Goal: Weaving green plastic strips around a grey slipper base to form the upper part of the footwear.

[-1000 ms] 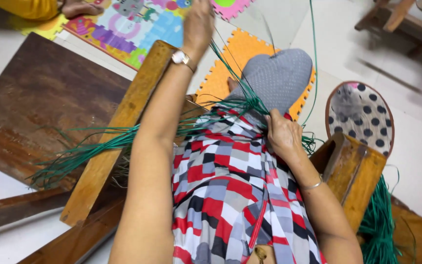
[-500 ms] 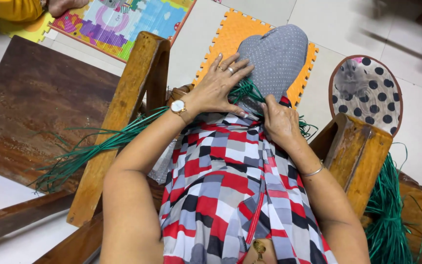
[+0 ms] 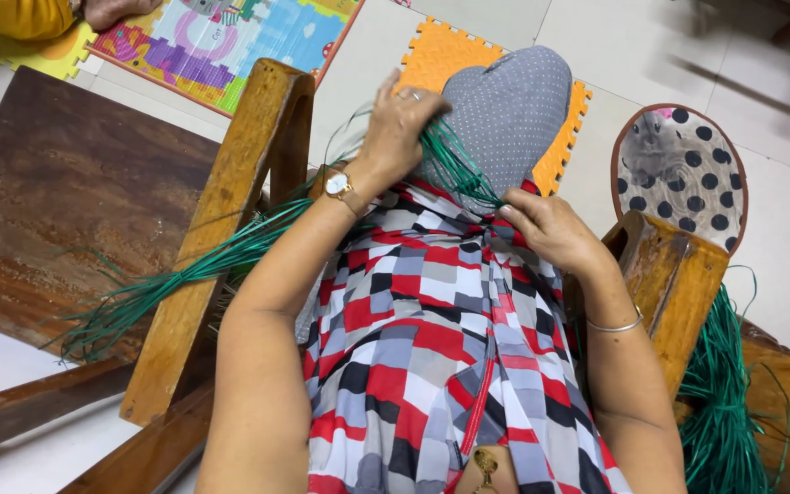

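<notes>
- Left hand (image 3: 401,123), wearing a wristwatch and a ring, is closed around a bunch of green plastic strands (image 3: 454,165), fingers curled over them just above the checked cloth (image 3: 432,338).
- Right hand (image 3: 550,229), with a thin bangle at the wrist, presses down on the top edge of the checked cloth, fingers bent; thumb and fingertips pinch the same green strands where they meet the cloth.
- Green strands run from between the two hands leftward off the checked cloth, passing under the left forearm and behind the wooden frame post (image 3: 221,238), then fanning out over the dark wooden board (image 3: 66,210).
- Grey dotted heart-shaped cushion (image 3: 514,110) sits just beyond the checked cloth, touching both hands' working area; it rests on an orange foam puzzle mat (image 3: 445,59).
- Second wooden post (image 3: 674,284) stands just right of the checked cloth, beside the right forearm.
- Coil of green strands (image 3: 720,402) hangs right of that post.
- Round polka-dot pad (image 3: 688,169) lies well right of the cushion on the pale floor.
- Colourful play mat (image 3: 230,41) lies far left above the checked cloth.
</notes>
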